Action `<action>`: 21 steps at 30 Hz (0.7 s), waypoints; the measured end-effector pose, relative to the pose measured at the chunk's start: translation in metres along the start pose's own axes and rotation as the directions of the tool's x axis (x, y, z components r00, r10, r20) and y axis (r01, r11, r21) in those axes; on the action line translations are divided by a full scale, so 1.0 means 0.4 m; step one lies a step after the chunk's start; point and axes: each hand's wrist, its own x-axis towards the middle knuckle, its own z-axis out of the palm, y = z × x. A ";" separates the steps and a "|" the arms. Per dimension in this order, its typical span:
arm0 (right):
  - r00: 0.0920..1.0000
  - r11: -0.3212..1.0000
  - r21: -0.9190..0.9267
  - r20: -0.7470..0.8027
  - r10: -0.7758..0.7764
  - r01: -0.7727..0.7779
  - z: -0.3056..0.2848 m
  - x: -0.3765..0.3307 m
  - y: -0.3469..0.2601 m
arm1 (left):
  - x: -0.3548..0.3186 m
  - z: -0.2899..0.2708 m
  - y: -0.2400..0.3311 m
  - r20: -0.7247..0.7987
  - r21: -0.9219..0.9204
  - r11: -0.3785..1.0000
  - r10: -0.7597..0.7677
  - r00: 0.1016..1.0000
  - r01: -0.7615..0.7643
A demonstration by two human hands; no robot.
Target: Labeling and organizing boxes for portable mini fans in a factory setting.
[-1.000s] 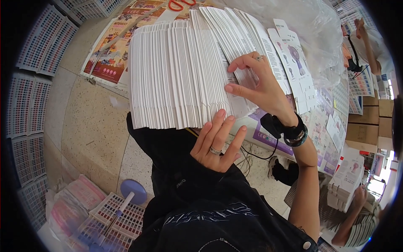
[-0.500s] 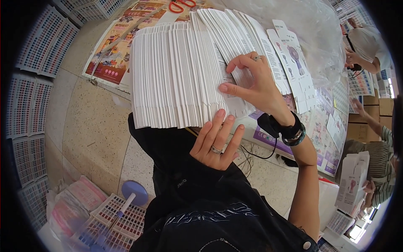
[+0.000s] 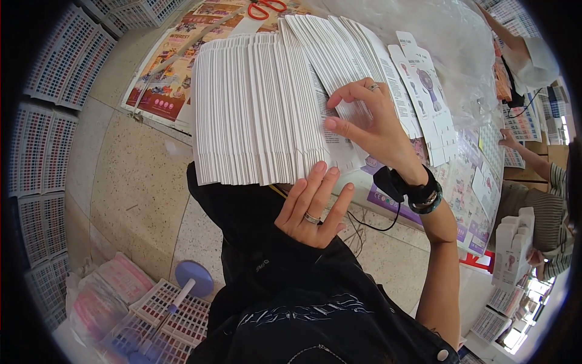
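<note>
A long fanned row of flat white folded cartons point(image 3: 248, 109) lies on the table in front of me, edges up. Beside it on the right a second batch of flat cartons point(image 3: 330, 54) leans over, with fine print on the faces that show. My right hand point(image 3: 379, 124) is over the gap between the two batches, thumb and forefinger apart and nothing between them. Its other fingers curl out of sight. At the near edge of the row, my left hand point(image 3: 312, 209) has its fingers spread, the tips by the cartons' lower corners.
Flat printed cartons with a fan picture point(image 3: 431, 91) lie to the right, by a clear plastic bag point(image 3: 454, 36). Red scissors point(image 3: 267, 8) lie at the back. Crates of small coloured pieces point(image 3: 45, 145) line the left. A person in a striped top point(image 3: 533, 206) holds cartons at right.
My hands keep nearly the same pose; the whole view has shifted slightly. At the right, the people nearby have moved their arms.
</note>
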 end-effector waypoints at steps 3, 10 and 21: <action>0.999 0.996 -0.086 0.022 0.024 -0.022 0.002 0.006 -0.020 | -0.003 0.001 0.000 -0.006 0.023 1.000 0.014 1.000 -0.014; 0.997 0.993 -0.092 0.009 0.073 -0.072 0.006 0.011 -0.022 | -0.012 -0.006 0.000 0.094 0.027 1.000 0.005 0.996 -0.007; 0.998 0.996 -0.065 -0.021 0.062 -0.063 0.012 0.005 -0.011 | -0.003 -0.040 -0.009 0.073 0.041 0.999 -0.026 0.997 0.023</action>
